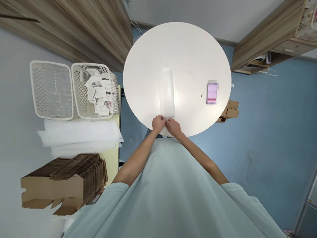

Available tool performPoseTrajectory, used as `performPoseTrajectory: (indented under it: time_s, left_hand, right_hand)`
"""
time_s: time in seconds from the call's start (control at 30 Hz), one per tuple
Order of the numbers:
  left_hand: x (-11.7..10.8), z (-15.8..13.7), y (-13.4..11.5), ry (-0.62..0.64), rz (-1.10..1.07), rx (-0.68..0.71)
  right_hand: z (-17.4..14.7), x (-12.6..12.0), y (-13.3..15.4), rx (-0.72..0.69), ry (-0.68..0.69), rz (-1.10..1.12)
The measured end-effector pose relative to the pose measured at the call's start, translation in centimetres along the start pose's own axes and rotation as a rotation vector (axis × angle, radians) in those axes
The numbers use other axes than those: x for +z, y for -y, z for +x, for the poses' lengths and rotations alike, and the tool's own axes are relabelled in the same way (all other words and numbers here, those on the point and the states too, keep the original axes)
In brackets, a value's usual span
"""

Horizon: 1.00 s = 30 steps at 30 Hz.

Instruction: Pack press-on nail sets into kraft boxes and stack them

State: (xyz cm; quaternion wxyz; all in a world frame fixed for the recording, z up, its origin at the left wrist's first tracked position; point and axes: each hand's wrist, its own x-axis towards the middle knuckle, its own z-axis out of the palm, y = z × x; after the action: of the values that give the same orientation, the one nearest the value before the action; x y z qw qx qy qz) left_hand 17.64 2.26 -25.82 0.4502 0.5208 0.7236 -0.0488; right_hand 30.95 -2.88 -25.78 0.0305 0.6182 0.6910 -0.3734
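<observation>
A long strip of translucent white wrapping sheet [168,89] lies lengthwise on the round white table [193,49]. Its near end reaches the table's front edge, where both hands meet. My left hand [158,123] is closed, its thumb and fingers pinching the left corner of that end. Beside it, my right hand [173,126] is closed on the right corner, fingertips almost touching the left ones. Whether something small is wrapped between the fingertips I cannot make out.
A phone [212,92] lies on the table's right side. To the left stand a clear-filled white basket [71,99] and a basket of printed packets [76,99], then stacked white sheets [79,132] and folded cardboard boxes [64,188]. More cardboard [232,109] sits beyond the table's right edge.
</observation>
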Motion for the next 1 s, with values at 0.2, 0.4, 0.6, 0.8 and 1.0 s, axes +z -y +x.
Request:
performPoseTrajectory:
  time_s: [0.2,0.4,0.6,0.8,1.0]
  left_hand:
    - [0.2,-0.1,1.3,-0.010,0.010,-0.048]
    - [0.1,-0.1,1.7,-0.014,0.008,-0.060]
    - [0.4,0.1,1.5,-0.009,0.041,-0.057]
    - [1.2,0.0,1.2,-0.069,0.069,-0.077]
    - [1.0,-0.3,1.9,-0.046,0.009,-0.096]
  right_hand:
    - [-0.8,-0.3,-0.3,0.067,-0.073,0.129]
    - [-0.8,-1.3,-2.3,0.319,-0.220,0.291]
    - [0.8,-0.7,-3.0,0.459,-0.185,0.388]
    - [1.4,0.1,-3.1,0.507,-0.234,0.474]
    - [1.1,0.1,-3.4,0.542,-0.191,0.599]
